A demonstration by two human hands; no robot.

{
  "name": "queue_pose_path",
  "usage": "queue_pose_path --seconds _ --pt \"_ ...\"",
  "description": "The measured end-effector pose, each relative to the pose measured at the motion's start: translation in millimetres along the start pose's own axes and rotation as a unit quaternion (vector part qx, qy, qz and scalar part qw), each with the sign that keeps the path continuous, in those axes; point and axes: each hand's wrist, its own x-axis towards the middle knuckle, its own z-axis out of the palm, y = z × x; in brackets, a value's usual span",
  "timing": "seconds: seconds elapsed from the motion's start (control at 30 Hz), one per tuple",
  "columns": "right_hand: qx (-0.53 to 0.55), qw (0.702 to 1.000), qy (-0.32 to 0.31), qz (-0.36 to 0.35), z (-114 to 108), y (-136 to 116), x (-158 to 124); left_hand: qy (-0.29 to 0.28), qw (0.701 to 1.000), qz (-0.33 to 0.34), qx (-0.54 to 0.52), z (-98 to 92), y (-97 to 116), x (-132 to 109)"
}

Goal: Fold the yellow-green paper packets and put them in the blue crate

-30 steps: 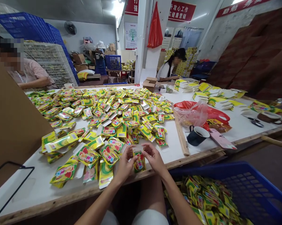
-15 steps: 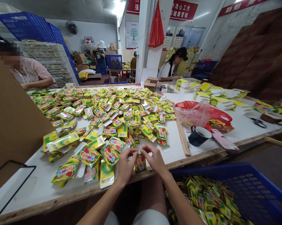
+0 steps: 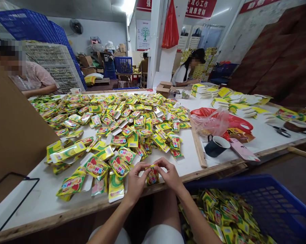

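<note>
A small yellow-green printed box [image 3: 153, 177] stands at the table's front edge between my two hands. My left hand [image 3: 137, 179] pinches its top edge from the left, thumb and forefinger together. From the right, my right hand [image 3: 169, 174] grips the same top edge with thumb and fingers. Just left of my left hand lie more such boxes [image 3: 119, 166], several with white end flaps sticking out. Beyond them a big heap of the same boxes [image 3: 132, 125] spreads over the white table [image 3: 38, 200].
A wooden strip [image 3: 198, 145] divides the table on the right. Past it are a dark mug [image 3: 216, 147], a pink phone [image 3: 244, 149], red plastic bags [image 3: 240, 125] and scissors [image 3: 281, 131]. A blue crate [image 3: 277, 203] of boxes stands low right; cardboard [image 3: 18, 135] rises left. Two people sit across.
Both hands stay on the box at the table edge, with only a slight shift of the fingers along its top. The view has tilted slightly.
</note>
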Motion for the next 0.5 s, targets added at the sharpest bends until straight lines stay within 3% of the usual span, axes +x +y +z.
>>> queue_pose_path --seconds 0.17,0.3,0.43,0.5 --pt "0.023 1.000 0.005 -0.005 0.8 5.8 -1.4 0.003 0.999 0.022 0.024 0.5 -1.2 -1.7" --pt "0.053 0.998 -0.016 0.017 3.0 11.0 -5.2 -0.035 0.999 -0.034 0.016 0.6 -1.7 -4.0" --pt "0.057 0.997 -0.046 0.038 7.7 14.1 -13.9 -0.023 0.997 -0.062 0.032 3.5 -1.1 -6.5" --pt "0.053 0.998 -0.026 0.027 10.9 14.8 -17.5 -0.025 0.998 -0.056 0.022 5.2 -0.8 -7.7"
